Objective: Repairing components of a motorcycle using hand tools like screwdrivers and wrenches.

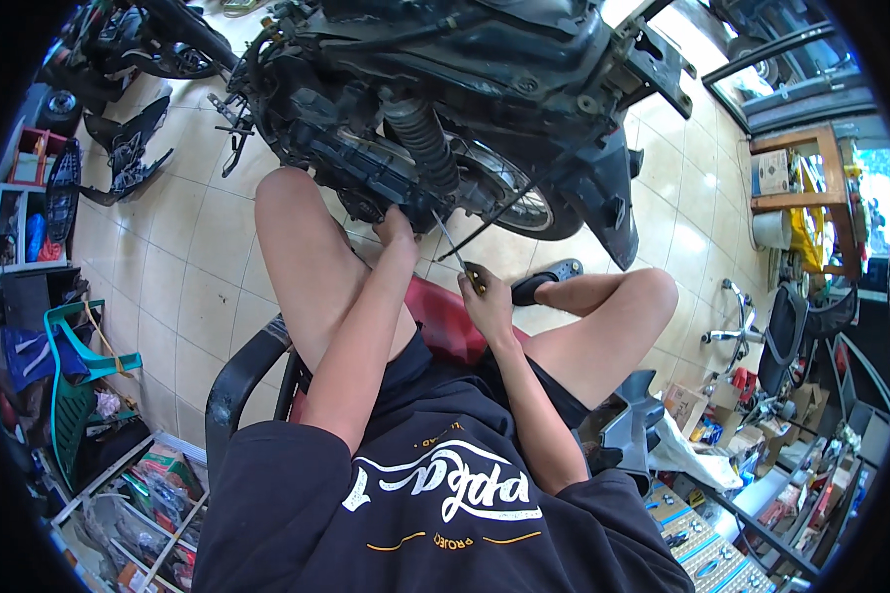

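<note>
A dark scooter (366, 69) with parts of its bodywork off stands in front of me. My right hand (489, 304) is closed round the black and yellow handle of a screwdriver (452, 240). Its metal shaft slants up and left to the underside of the scooter's engine case (381, 183), near the rear wheel (524, 203). Whether the tip sits in a screw is too small to tell. At the lower edge of the case rests my left hand (396, 229), its fingers mostly hidden against the dark parts. A coiled shock absorber (420, 138) rises above the case.
I sit on a red seat (450, 316) with my knees apart. Black body panels (129, 148) lie on the tiled floor at the left, near a green plastic chair (69, 385). Boxes and loose parts (761, 425) crowd the right, beside a wheeled chair base (737, 321).
</note>
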Action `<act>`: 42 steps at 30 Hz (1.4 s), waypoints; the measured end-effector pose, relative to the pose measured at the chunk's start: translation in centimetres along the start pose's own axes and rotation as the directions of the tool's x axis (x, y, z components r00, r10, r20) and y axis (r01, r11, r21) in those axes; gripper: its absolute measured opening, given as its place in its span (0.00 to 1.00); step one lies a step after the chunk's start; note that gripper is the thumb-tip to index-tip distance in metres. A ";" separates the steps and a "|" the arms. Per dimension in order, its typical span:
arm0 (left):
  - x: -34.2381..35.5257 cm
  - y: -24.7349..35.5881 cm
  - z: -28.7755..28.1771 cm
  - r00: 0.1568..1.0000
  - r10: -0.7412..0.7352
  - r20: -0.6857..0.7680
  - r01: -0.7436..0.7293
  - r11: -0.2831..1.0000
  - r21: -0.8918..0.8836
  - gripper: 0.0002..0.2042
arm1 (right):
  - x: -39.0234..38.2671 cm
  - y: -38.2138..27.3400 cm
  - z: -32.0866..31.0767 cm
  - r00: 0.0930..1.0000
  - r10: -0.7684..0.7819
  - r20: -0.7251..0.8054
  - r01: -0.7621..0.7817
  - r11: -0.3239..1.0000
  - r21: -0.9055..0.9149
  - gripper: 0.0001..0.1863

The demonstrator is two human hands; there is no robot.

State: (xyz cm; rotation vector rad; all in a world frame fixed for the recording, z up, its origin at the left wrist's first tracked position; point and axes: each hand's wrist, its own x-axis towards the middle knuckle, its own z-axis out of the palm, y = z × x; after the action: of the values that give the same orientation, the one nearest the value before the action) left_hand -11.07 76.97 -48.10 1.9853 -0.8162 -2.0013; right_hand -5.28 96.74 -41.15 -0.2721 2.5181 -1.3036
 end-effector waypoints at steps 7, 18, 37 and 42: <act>4.8 -2.3 -0.7 0.985 0.171 -0.010 -0.167 0.972 0.165 0.28 | -0.1 -0.9 -0.4 0.999 0.038 0.018 -0.037 0.999 -0.034 0.19; 8.0 -4.2 0.6 0.979 0.157 -0.129 -0.140 0.982 0.130 0.28 | -0.1 0.1 0.3 0.995 -0.101 0.020 0.103 0.974 -0.202 0.17; 2.4 -2.5 0.9 0.989 0.135 -0.051 -0.129 0.986 0.106 0.35 | -0.2 -0.5 0.1 0.992 -0.070 0.100 0.086 0.984 -0.159 0.19; -2.8 0.1 0.6 0.999 0.045 -0.014 -0.044 0.998 0.036 0.38 | -0.2 0.6 0.3 0.994 -0.025 0.107 0.038 0.992 -0.119 0.17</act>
State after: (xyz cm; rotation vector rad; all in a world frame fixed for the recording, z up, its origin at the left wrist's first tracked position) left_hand -11.49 78.42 -45.67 1.9806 -0.8907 -1.9584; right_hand -5.05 96.93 -41.74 -0.3979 2.5155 -1.1189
